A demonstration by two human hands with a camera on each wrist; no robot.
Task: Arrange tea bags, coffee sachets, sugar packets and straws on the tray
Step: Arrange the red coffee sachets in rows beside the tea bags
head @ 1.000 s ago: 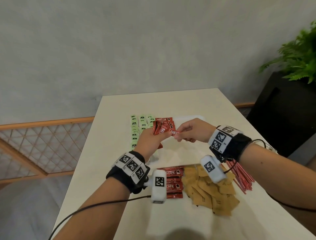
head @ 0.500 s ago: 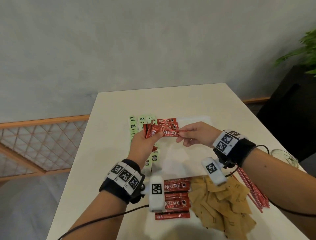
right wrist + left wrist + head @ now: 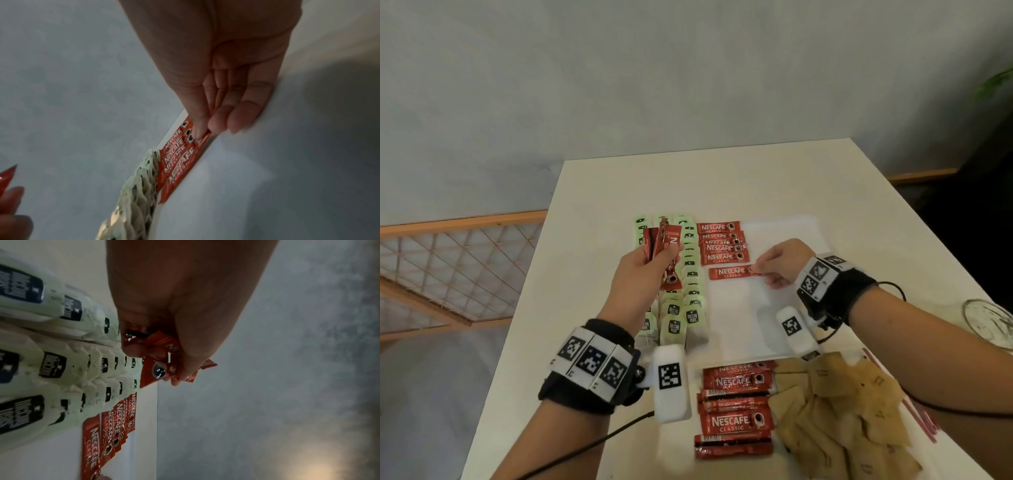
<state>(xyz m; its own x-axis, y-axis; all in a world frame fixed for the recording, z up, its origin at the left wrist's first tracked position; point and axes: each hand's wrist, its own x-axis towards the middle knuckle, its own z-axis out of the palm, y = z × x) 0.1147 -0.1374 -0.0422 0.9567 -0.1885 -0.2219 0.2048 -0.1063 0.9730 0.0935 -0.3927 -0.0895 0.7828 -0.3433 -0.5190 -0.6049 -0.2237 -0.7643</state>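
A white tray (image 3: 784, 236) lies mid-table. Pale green tea bags (image 3: 690, 298) fill its left side in rows, also close up in the left wrist view (image 3: 51, 363). Beside them is a column of red coffee sachets (image 3: 722, 244) (image 3: 109, 426). My right hand (image 3: 774, 265) (image 3: 207, 128) pinches the right end of one red coffee sachet (image 3: 729, 273) (image 3: 180, 170) lying flat just below that column. My left hand (image 3: 650, 263) (image 3: 164, 356) grips a bunch of coffee sachets (image 3: 664, 246) (image 3: 160, 360) above the tea bags.
Loose coffee sachets (image 3: 736, 407) and a heap of brown sugar packets (image 3: 835, 411) lie near the table's front edge. Red straws (image 3: 914, 407) poke out under my right forearm. A glass dish (image 3: 989, 322) sits at the right edge. The table (image 3: 592, 260) ends left above a lattice railing (image 3: 448, 267).
My right hand drew one sachet out of the left hand's bunch and brought it down flat onto the tray below the column. The left hand lifted slightly left with the rest.
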